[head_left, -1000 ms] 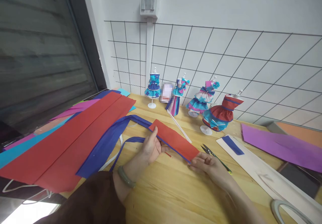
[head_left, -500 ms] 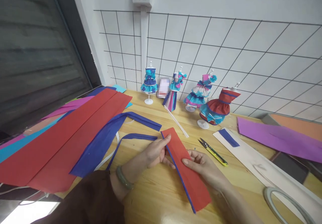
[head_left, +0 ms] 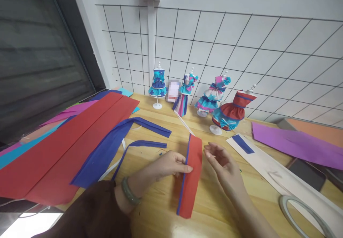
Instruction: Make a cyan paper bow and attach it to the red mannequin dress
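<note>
Between thumb and fingers, my left hand (head_left: 173, 165) pinches a red strip with a blue edge (head_left: 192, 188), paper or fabric, gripping it by its left, blue-trimmed side. The strip stands nearly upright in the view, slightly curved, above the wooden table (head_left: 150, 216). Just right of it, my right hand (head_left: 221, 161) is apart from the strip with fingers curled loosely and nothing visible in them. Left of my left hand lie a narrow blue strip (head_left: 147, 144) and a wider blue piece (head_left: 107, 152). The snips seen earlier are hidden behind my right hand.
Large red sheets (head_left: 66, 141) cover the left side. Miniature dress forms, one in a red dress (head_left: 235, 106), stand along the back by the wall grid. On the right lie a white sheet (head_left: 265, 166), a purple sheet (head_left: 292, 141), a dark phone-like slab (head_left: 308, 173) and a tape roll (head_left: 284, 209).
My right hand has let go of the red strip and moved up and slightly right. The strip has turned more upright, and my left hand now grips lower along its blue edge.
</note>
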The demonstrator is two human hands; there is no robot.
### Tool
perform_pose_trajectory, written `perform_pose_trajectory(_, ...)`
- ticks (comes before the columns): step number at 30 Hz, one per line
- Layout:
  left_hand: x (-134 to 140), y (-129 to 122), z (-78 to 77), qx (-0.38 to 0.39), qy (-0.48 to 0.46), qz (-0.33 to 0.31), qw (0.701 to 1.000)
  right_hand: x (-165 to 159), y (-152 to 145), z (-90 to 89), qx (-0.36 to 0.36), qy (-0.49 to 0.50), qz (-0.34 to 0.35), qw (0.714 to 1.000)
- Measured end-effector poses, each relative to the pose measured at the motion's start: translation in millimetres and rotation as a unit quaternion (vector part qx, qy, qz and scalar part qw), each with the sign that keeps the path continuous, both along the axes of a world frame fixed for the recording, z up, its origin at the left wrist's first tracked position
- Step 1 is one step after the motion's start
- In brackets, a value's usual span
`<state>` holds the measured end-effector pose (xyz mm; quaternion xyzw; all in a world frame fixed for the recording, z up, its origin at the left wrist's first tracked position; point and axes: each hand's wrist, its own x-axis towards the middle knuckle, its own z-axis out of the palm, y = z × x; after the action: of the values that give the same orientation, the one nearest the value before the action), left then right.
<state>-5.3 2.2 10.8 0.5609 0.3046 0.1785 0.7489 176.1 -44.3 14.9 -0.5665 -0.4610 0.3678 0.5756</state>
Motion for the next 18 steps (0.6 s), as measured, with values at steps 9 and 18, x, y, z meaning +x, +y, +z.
perform_pose_trajectory(9, -5.8, -7.1, 7.0, 0.039, -0.019, -0.14, 0.989, 13.7, 2.1, 5.3, -0.201, 0.147, 0.133, 0.959)
perform_pose_trajectory(18, -10.9, -8.1, 21.7, -0.009, -0.056, -0.133, 0.99, 11.0, 1.0, -1.0, -0.214, 0.236, 0.151, 0.936)
